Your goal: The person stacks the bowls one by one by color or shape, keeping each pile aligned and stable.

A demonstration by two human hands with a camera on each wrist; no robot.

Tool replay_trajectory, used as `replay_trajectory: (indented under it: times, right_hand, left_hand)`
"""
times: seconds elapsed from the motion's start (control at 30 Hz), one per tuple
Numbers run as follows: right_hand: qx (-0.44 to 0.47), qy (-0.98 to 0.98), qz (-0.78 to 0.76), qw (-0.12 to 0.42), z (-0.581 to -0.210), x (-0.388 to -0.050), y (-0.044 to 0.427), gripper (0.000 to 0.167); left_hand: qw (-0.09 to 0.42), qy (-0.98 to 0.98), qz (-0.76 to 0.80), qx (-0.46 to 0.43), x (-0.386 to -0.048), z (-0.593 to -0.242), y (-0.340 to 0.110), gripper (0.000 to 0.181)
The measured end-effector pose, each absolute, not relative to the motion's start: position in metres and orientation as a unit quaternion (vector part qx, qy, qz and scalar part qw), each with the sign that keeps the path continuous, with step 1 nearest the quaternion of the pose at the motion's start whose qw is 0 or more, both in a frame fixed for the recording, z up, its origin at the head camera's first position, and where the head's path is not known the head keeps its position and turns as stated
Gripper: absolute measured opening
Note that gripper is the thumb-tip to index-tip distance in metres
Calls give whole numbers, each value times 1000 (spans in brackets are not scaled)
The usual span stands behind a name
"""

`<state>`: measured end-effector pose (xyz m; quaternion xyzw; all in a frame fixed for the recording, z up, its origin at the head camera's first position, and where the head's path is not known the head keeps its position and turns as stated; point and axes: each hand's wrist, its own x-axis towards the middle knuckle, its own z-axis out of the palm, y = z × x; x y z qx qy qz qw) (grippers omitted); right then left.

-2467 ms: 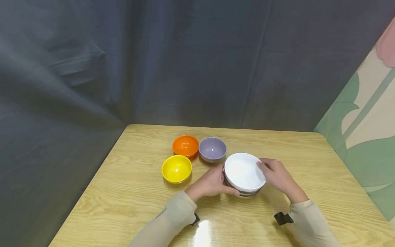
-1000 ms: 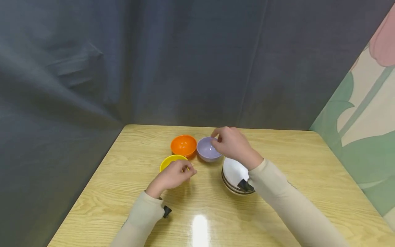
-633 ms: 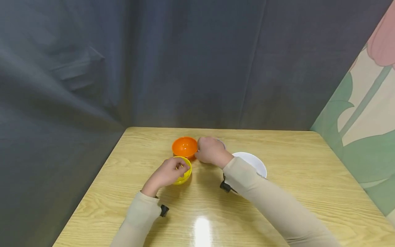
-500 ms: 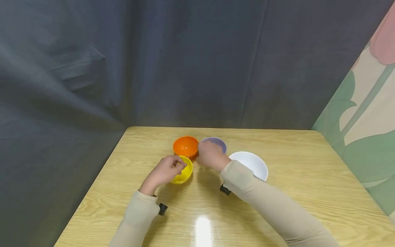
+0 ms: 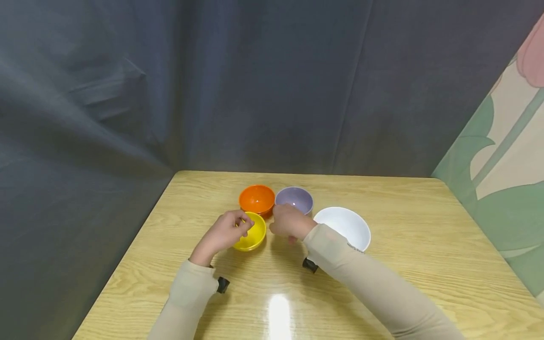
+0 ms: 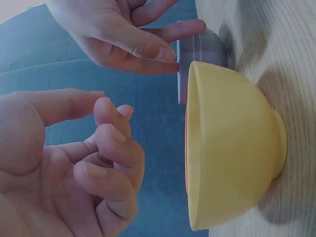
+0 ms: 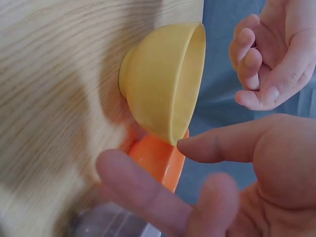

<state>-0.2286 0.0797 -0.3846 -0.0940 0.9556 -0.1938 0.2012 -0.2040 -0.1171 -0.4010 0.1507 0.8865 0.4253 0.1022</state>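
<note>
The left hand (image 5: 223,231) hovers over the left side of the yellow bowl (image 5: 256,236). Its fingers are loosely bent with nothing between them, and the left wrist view shows a gap between it and the bowl. Just in front of the purple bowl (image 5: 297,196) is the right hand (image 5: 291,221), hiding part of that bowl. In the right wrist view its thumb and fingers are spread apart, and the thumb tip (image 7: 185,147) overlaps the yellow bowl's rim; contact cannot be told. An orange bowl (image 5: 257,198) stands behind the yellow one.
A larger white bowl (image 5: 344,224) stands at the right, partly covered by the right sleeve (image 5: 331,248). The wooden table (image 5: 263,293) reaches back to a dark curtain (image 5: 272,94). A flower-patterned wall (image 5: 505,189) borders the right side.
Both hands have let go of the white bowl and moved left, the left to the yellow bowl, the right to the purple one. Lately the right hand has drawn slightly nearer, uncovering more purple.
</note>
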Motion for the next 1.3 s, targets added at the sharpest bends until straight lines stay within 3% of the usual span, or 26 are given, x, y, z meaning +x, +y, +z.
replay_trajectory:
  times: [0.27, 0.57, 1.0, 1.17, 1.3]
  right_hand:
    - [-84, 957, -185, 205, -389, -225, 81, 15]
    - [-70, 954, -200, 211, -388, -212, 87, 36]
    - [-114, 955, -215, 168, -392, -192, 94, 45]
    - [-132, 959, -202, 150, -394, -190, 95, 35]
    - [-126, 960, -209, 140, -396, -188, 93, 42]
  left_hand:
    - [97, 889, 424, 140, -206, -404, -122, 19]
    - [69, 905, 400, 129, -209, -403, -131, 22]
    - [64, 925, 364, 83, -212, -404, -134, 25]
    - [55, 944, 321, 48, -210, -404, -138, 39]
    - [71, 961, 266, 25, -209, -408, -142, 49]
